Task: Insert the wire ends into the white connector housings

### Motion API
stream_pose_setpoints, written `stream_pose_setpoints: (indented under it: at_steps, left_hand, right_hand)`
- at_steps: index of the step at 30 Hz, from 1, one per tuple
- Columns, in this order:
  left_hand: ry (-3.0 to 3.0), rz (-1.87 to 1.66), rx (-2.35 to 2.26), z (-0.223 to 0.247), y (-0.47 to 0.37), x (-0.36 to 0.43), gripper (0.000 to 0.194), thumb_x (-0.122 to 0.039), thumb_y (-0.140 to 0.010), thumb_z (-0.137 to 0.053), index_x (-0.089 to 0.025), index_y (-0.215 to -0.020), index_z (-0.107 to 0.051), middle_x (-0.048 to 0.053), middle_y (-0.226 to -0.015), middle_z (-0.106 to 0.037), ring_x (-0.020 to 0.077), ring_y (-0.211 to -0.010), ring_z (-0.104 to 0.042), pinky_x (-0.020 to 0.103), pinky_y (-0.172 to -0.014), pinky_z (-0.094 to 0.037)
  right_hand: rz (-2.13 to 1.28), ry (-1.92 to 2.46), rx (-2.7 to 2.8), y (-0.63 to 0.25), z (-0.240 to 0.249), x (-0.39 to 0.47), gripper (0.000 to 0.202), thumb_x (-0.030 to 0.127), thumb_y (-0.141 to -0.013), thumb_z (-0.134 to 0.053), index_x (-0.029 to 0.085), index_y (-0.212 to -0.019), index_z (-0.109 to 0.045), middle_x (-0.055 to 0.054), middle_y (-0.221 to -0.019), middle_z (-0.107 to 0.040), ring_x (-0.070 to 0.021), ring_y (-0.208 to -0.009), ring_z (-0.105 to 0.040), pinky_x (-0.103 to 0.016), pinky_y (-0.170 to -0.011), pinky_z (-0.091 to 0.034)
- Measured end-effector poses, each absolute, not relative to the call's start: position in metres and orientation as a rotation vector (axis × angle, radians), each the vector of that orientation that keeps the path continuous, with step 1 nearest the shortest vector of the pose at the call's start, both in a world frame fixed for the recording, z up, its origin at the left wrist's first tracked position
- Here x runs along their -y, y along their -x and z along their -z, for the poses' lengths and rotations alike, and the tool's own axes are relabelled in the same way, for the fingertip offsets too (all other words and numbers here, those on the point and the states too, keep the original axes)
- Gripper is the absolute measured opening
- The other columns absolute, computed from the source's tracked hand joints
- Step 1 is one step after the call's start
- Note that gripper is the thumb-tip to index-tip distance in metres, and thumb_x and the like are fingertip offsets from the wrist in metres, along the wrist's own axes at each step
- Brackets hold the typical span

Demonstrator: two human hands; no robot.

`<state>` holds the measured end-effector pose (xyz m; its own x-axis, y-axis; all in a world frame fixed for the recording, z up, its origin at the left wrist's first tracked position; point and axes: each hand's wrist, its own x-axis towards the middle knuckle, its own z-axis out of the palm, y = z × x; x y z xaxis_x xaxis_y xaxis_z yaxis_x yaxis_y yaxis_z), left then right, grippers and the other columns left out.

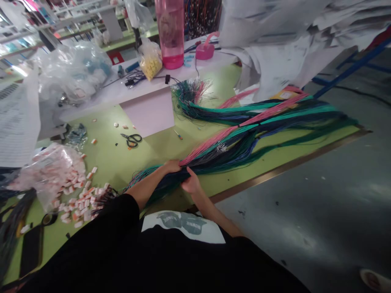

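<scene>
A long bundle of thin wires (210, 148), in pink, green, teal and dark blue, lies across the table toward the right. My left hand (172, 166) is wrapped around the bundle close to my body. Just to its right, my right hand (192, 183) grips the bundle's near side, thumb on top and the other fingers partly hidden below. Left of my hands, the loose wire ends (142, 176) fan out under my left forearm. Behind, a folded-back part of wires (195, 106) ends in a frayed tuft.
Small white-and-orange connectors (87, 199) spill from a plastic bag (53, 167) at left. Black-handled scissors (132, 140) lie mid-table. A raised white shelf holds a pink bottle (170, 36) and a bag of yellow parts (150, 63). Papers (275, 28) hang at back right. The table edge (259, 176) is near.
</scene>
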<state>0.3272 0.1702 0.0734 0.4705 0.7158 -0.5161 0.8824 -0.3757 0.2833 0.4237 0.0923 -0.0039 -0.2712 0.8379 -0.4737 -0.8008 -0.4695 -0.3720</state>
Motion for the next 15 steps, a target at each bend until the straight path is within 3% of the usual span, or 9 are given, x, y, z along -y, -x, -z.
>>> stream_pose_setpoints:
  at_steps: [6,15]
  left_hand:
    - [-2.292,0.425,-1.451,-0.091,-0.348,-0.121,0.039,-0.019,-0.076,-0.046,-0.008,-0.114,-0.049,0.02,-0.115,-0.055,0.028,-0.113,-0.048,0.038,-0.089,-0.041]
    - [-2.349,0.255,-1.356,-0.102,-0.351,-0.093,0.041,-0.024,-0.074,-0.054,-0.009,-0.112,-0.048,0.017,-0.112,-0.056,0.0272,-0.11,-0.048,0.038,-0.09,-0.04]
  right_hand:
    - [-2.035,0.724,-0.039,-0.431,-0.002,-0.082,0.03,0.047,-0.078,-0.054,0.021,-0.09,-0.064,-0.003,-0.091,-0.072,-0.0194,-0.103,-0.061,-0.038,-0.09,-0.048]
    - [-1.918,0.813,-0.032,-0.424,0.0,-0.078,0.02,0.045,-0.074,-0.057,0.026,-0.079,-0.063,0.004,-0.082,-0.071,-0.0131,-0.103,-0.061,-0.027,-0.094,-0.045]
